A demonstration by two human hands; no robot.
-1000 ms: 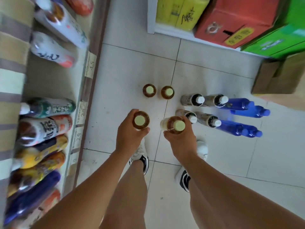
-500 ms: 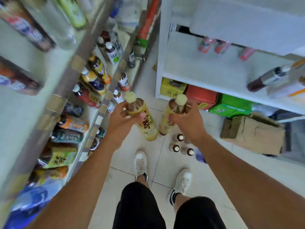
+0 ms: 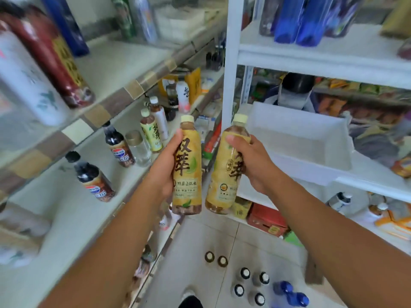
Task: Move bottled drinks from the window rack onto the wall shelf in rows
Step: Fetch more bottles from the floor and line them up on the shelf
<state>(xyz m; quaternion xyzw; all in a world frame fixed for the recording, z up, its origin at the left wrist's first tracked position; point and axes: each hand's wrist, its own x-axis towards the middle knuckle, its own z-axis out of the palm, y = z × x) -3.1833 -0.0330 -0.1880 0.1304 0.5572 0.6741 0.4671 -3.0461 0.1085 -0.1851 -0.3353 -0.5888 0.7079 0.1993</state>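
Tile floor (image 3: pixel 200 236), shelves (image 3: pixel 311 61); left grip (image 3: pixel 164 170) round left bottle (image 3: pixel 188 187), right grip (image 3: pixel 255 165) round right bottle (image 3: pixel 223 183)

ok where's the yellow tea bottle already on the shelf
Head view: the shelved tea bottle stands on the left shelf beside the gold-capped jar, just beyond the left hand.

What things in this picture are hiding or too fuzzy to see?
All in the head view:
1. Left hand: fingers hidden behind the left tea bottle; only the thumb shows.
2. Right tea bottle: label partly covered by the right hand.
3. Floor bottles: seen from above, so labels hidden under caps.
4. Blue bottles: tops cut off by the upper edge.
5. White bottle, far left: too blurred to read.
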